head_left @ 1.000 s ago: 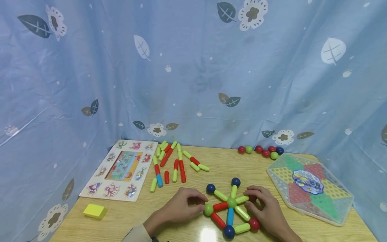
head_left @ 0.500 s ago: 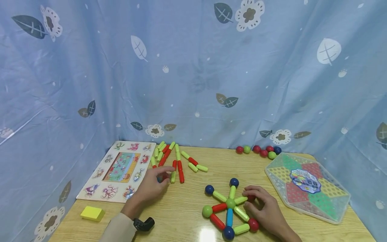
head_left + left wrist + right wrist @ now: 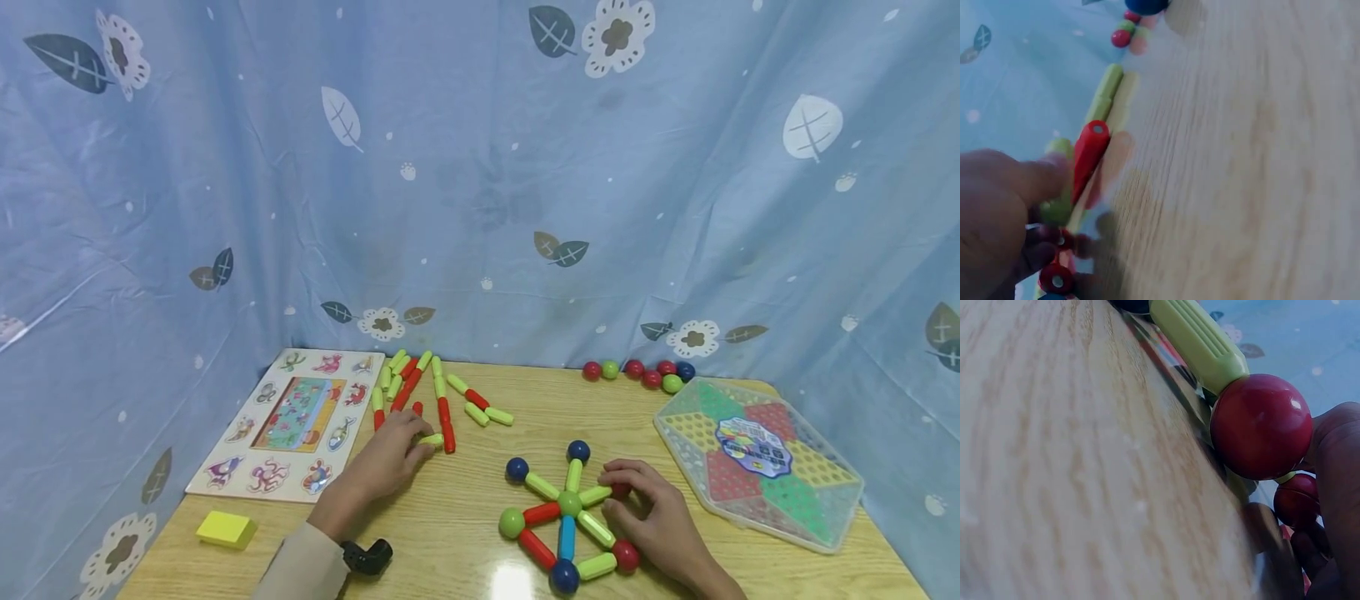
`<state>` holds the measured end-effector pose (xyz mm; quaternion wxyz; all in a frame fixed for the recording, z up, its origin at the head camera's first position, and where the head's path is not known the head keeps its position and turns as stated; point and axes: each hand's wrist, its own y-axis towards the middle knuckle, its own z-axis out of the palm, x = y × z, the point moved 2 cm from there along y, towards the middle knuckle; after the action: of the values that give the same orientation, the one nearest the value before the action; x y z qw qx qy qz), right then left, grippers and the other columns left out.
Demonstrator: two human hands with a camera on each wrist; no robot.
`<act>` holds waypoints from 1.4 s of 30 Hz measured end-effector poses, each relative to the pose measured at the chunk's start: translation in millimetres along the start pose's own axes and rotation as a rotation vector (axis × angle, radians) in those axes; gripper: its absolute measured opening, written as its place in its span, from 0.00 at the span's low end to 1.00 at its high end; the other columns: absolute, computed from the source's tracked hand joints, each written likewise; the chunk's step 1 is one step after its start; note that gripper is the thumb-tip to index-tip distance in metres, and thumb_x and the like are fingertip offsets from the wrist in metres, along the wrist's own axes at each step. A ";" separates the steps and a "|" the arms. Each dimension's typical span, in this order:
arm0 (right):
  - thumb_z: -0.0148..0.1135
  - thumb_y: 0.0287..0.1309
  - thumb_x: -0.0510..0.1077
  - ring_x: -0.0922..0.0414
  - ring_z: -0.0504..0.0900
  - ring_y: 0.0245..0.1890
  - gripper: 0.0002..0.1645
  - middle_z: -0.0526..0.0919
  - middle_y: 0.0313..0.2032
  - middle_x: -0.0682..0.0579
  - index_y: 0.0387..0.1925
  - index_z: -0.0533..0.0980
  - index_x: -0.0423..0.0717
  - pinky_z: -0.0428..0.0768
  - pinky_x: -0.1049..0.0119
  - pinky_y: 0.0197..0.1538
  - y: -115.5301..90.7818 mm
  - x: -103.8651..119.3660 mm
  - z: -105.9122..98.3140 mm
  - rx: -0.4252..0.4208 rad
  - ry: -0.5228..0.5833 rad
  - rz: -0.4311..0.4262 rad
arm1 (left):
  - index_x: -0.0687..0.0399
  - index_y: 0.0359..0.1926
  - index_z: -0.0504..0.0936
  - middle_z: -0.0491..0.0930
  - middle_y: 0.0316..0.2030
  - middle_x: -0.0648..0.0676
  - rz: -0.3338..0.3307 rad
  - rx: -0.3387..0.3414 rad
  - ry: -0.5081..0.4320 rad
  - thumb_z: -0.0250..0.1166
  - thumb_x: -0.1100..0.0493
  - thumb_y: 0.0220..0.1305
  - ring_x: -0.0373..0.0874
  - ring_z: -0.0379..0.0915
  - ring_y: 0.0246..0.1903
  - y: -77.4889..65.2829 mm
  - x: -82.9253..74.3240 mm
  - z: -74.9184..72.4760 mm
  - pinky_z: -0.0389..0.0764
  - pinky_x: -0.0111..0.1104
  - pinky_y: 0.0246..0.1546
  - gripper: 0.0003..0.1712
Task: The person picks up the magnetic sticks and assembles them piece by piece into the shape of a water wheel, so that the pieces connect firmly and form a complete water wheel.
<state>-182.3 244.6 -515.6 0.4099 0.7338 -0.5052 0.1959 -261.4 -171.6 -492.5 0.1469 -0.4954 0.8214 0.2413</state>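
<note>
My left hand (image 3: pixel 386 458) pinches a yellow-green magnetic rod (image 3: pixel 432 439) among the loose rods at the left; in the left wrist view the thumb lies across this rod (image 3: pixel 1057 209). Right of centre lies a flat figure of rods and balls, with a green ball (image 3: pixel 570 503) as its hub and a blue rod (image 3: pixel 566 538) running toward the front. My right hand (image 3: pixel 660 521) holds a red ball (image 3: pixel 1297 500) at the tip of one of its green rods (image 3: pixel 596 495). Nearer the right wrist camera, another red ball (image 3: pixel 1263 427) joins a green rod (image 3: pixel 1200 347).
Several red and green rods (image 3: pixel 444 408) lie at the back left, beside a sea-animal puzzle board (image 3: pixel 206 462). Loose balls (image 3: pixel 633 369) line the back edge. A Chinese checkers box (image 3: pixel 757 467) lies at the right, a yellow block (image 3: pixel 227 530) at the front left.
My left hand has left the figure's left green ball, moved up and left to the loose rods, and taken hold of a green one. The right hand stays at the figure's right side.
</note>
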 end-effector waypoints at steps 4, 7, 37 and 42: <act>0.81 0.57 0.33 0.66 0.83 0.48 0.23 0.88 0.56 0.55 0.49 0.89 0.60 0.68 0.87 0.60 0.1 -1.0 -1.2 -0.001 -0.009 -0.005 | 0.48 0.51 0.87 0.82 0.42 0.44 -0.097 -0.052 -0.230 0.71 0.58 0.77 0.38 0.75 0.41 -1.7 -17.4 6.3 0.81 0.34 0.46 0.06; 0.81 0.57 0.33 0.66 0.83 0.48 0.23 0.88 0.56 0.56 0.49 0.89 0.60 0.68 0.87 0.60 0.3 -0.9 -2.2 -0.004 -0.015 -0.004 | 0.52 0.53 0.86 0.84 0.41 0.47 -0.157 -0.046 -0.502 0.69 0.58 0.78 0.39 0.79 0.41 -1.9 -43.1 19.4 0.82 0.29 0.44 0.08; 0.80 0.58 0.32 0.65 0.83 0.49 0.22 0.88 0.55 0.56 0.47 0.88 0.61 0.68 0.86 0.60 1.8 0.6 -0.6 0.014 0.005 -0.017 | 0.68 0.76 0.71 0.86 0.27 0.43 -0.210 0.153 -0.617 0.72 0.57 0.72 0.33 0.78 0.25 -1.9 -109.4 64.3 0.76 0.26 0.31 0.38; 0.80 0.58 0.32 0.65 0.83 0.49 0.22 0.88 0.55 0.55 0.47 0.88 0.60 0.69 0.86 0.60 1.5 0.8 -0.2 0.018 0.009 -0.021 | 0.66 0.77 0.71 0.86 0.29 0.42 -0.185 0.179 -0.581 0.72 0.56 0.72 0.32 0.79 0.26 -2.3 -109.5 64.5 0.77 0.26 0.32 0.39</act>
<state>-183.3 244.1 -514.3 0.4077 0.7418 -0.4938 0.1994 -208.1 -56.2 -494.7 0.4398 -0.4636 0.7144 0.2853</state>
